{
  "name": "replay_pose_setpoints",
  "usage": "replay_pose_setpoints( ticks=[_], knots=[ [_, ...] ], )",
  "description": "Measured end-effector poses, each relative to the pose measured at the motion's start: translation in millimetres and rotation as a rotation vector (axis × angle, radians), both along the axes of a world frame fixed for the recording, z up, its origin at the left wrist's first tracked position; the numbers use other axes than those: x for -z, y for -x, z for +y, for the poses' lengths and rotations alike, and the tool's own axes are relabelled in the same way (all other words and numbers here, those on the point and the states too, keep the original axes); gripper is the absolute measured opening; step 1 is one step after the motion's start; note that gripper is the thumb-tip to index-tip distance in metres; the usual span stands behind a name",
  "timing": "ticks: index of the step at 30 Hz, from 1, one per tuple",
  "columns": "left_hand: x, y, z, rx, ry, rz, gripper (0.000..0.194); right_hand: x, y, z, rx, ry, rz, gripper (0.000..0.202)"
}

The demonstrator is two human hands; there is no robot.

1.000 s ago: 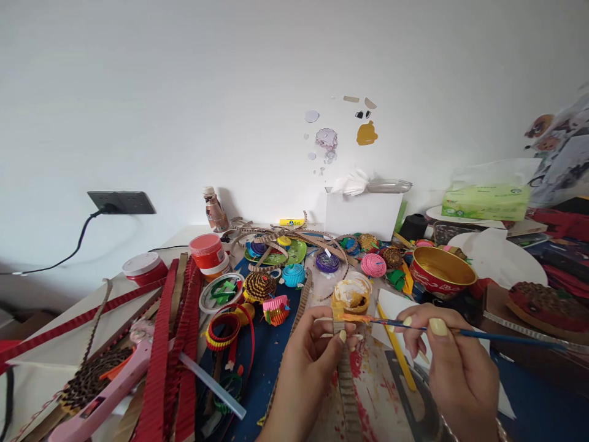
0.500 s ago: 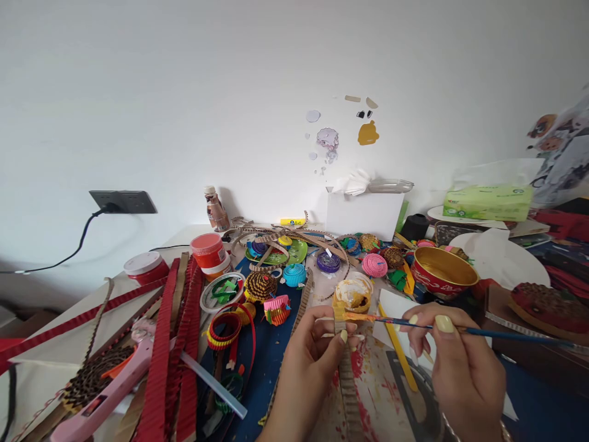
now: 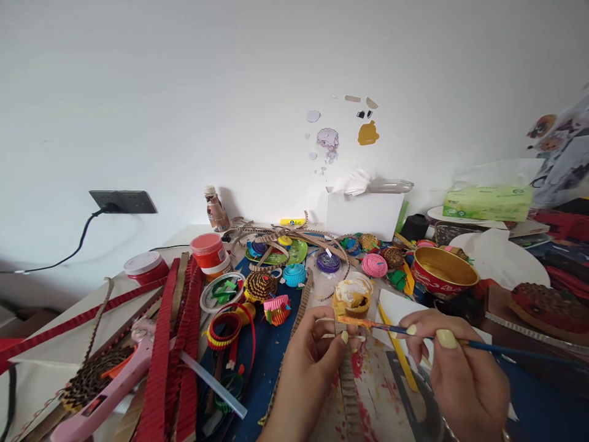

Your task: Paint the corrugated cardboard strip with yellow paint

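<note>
My left hand (image 3: 315, 356) is closed around the upper end of a corrugated cardboard strip (image 3: 348, 383), thumb in front and fingers behind. The strip hangs down toward me, with yellow paint at its top. My right hand (image 3: 460, 362) grips a blue-handled paintbrush (image 3: 432, 336) between thumb and fingers. The brush lies almost level, and its orange-yellow tip is at the painted end of the strip. Just behind stands an open paint tub (image 3: 353, 293), yellow paint inside and white smears on its top. Part of the strip is hidden by my left fingers.
Left lie red corrugated strips (image 3: 159, 356) and a pink glue gun (image 3: 108, 393) with its glue stick. Coiled paper pieces, such as a pink one (image 3: 374, 265), sit mid-table. A red bowl (image 3: 444, 273) and yellow stick (image 3: 399, 350) are at right, a white box (image 3: 363, 215) behind.
My right hand has moved slightly right and down with the paintbrush. The brush tip has shifted a little lower on the strip. My left hand stays in place.
</note>
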State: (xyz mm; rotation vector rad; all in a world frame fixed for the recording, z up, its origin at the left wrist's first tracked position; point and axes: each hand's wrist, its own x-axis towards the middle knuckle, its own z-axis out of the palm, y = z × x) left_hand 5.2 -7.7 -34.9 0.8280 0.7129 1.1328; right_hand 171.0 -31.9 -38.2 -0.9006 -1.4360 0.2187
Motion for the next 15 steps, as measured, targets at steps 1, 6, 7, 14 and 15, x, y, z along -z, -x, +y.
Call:
replay_pose_setpoints(
  ticks=[1,6,7,14,15],
  knots=[
    [-0.3,0.1,0.0,0.007,-0.001,0.001,0.022,-0.2,-0.1,-0.2,-0.002,-0.007,-0.007,0.021],
    [-1.3,2.0,0.0,0.027,-0.001,0.001,0.023,0.6,0.4,0.1,0.011,0.015,-0.028,0.022],
    [-1.1,2.2,-0.1,0.033,0.000,0.003,0.023,0.9,0.8,0.5,0.023,0.023,-0.025,0.022],
    [2.0,0.5,0.0,-0.002,-0.009,-0.015,0.025,-2.0,3.7,0.2,0.032,0.007,0.205,0.024],
    [2.0,0.5,0.1,0.007,-0.004,-0.008,0.025,-2.2,3.4,-0.2,0.022,0.009,0.190,0.024]
  ],
)
